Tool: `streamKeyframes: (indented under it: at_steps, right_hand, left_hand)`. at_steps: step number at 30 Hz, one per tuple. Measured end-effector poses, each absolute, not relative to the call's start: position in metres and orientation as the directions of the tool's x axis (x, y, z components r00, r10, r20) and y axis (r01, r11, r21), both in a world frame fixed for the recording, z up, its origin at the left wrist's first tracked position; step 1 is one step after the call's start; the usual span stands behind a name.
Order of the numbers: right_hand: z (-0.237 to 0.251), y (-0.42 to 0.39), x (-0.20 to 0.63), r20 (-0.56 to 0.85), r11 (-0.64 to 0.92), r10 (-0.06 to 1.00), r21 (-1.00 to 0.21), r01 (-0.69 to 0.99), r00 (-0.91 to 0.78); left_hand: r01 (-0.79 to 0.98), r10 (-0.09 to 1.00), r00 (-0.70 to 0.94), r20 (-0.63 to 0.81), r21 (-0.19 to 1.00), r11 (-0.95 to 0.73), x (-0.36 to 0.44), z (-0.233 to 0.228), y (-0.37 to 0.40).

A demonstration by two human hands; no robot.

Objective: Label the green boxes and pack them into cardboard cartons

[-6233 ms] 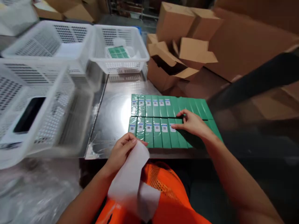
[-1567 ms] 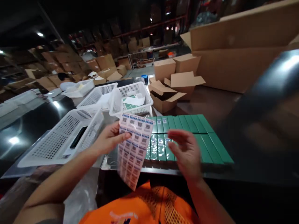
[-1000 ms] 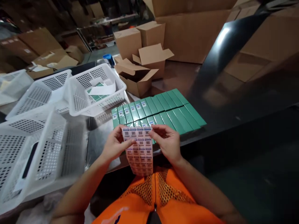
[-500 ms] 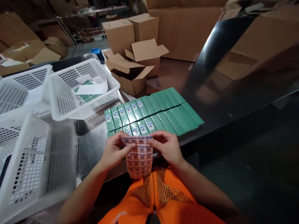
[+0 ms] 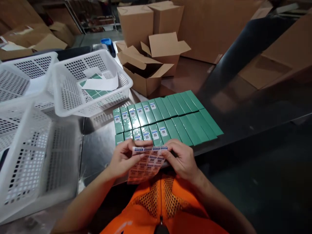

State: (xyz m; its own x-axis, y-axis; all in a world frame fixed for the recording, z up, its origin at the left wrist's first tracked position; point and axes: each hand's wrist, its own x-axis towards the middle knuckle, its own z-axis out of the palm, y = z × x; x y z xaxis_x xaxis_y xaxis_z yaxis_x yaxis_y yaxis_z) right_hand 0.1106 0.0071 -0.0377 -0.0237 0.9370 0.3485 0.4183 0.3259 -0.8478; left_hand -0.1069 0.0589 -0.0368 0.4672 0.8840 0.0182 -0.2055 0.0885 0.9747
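Observation:
A sheet of small printed stickers (image 5: 146,165) hangs between my two hands, close to the table's front edge. My left hand (image 5: 125,157) is closed on its left side, thumb on the front and fingers behind. At the top right corner, my right hand (image 5: 181,159) pinches the sheet between thumb and fingers. Just beyond lie two rows of slim green boxes (image 5: 170,107), packed side by side. Those on the left carry a white and blue sticker (image 5: 163,131) with a square code; those on the right are plain green. My hands hide part of the front row's left end.
White perforated baskets (image 5: 92,107) stand at the left, one holding green-and-white sheets and a white paper strip (image 5: 101,84). Open cardboard boxes (image 5: 146,76) sit behind the green rows, near a blue tape dispenser-like object (image 5: 108,45). A large carton (image 5: 212,32) stands at the back.
The sticker sheet has tilted, its lower end swinging left, and its top edge is bent back more. Both hands still hold it. The whole view has shifted slightly.

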Motion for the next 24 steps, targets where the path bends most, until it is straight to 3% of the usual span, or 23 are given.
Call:
streamKeyframes:
  at_steps: [5,11,14,19,24]
  right_hand:
    - [-0.039,0.004,0.111,0.266,0.235,0.96,-0.938,0.256,0.091]
    - [-0.028,-0.002,0.125,0.38,0.381,0.915,-0.924,0.016,0.133]
    - [-0.013,0.018,0.147,0.238,0.232,0.95,-0.971,0.053,0.202]
    - [-0.006,0.073,0.177,-0.203,-0.187,0.978,-0.956,0.226,-0.047]
    - [-0.02,0.095,0.182,-0.367,-0.34,0.927,-0.908,0.243,-0.076]
  left_hand:
    - [-0.243,0.896,0.435,-0.092,0.946,0.215,-0.105,-0.033,0.051]
    - [-0.24,0.897,0.38,-0.227,0.912,0.333,-0.101,-0.032,0.048]
    - [-0.201,0.877,0.412,-0.248,0.914,0.353,-0.099,-0.035,0.049]
    - [-0.126,0.815,0.527,-0.242,0.926,0.357,-0.097,-0.041,0.049]
    - [-0.137,0.812,0.522,-0.26,0.915,0.381,-0.095,-0.044,0.049]
